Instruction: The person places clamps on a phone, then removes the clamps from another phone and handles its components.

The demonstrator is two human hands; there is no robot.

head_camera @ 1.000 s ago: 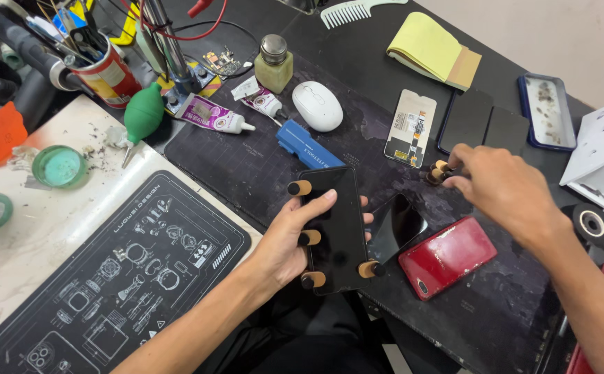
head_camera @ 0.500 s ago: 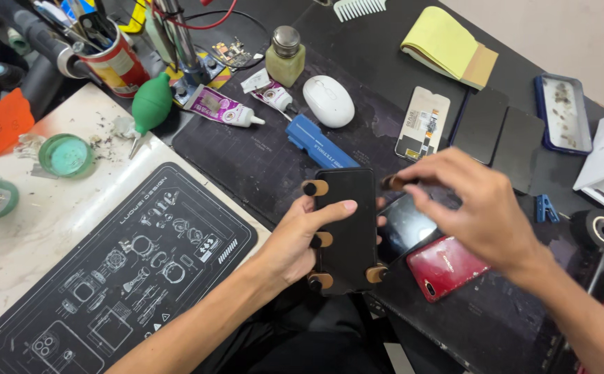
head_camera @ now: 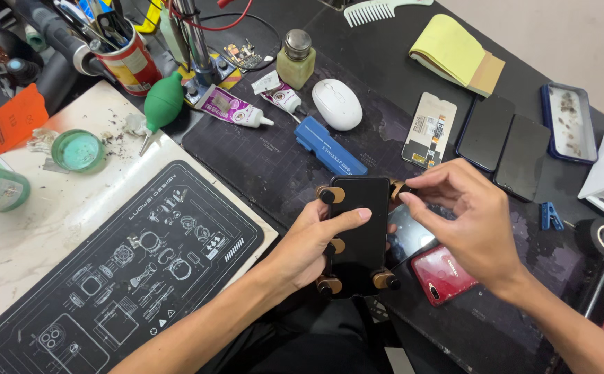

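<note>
While the left hand (head_camera: 309, 242) wraps around a black phone (head_camera: 359, 232) from its left edge, thumb lying across the dark glass and fingers hidden behind, the phone stands tilted up above the near edge of the black work mat (head_camera: 274, 156). Small brown clamps (head_camera: 330, 194) with black knobs sit along both long edges of the phone. The right hand (head_camera: 471, 221) comes in from the right, its thumb and forefinger pinched shut on the clamp at the phone's upper right corner (head_camera: 397, 190). Just under that hand lie a red phone (head_camera: 442, 273) and a dark glass panel (head_camera: 407, 234). Further up the mat from the grip sit a blue tool (head_camera: 329, 147), a white mouse (head_camera: 337, 104) and a glue tube (head_camera: 232, 109). To the left lies a printed repair mat (head_camera: 108, 277).
</note>
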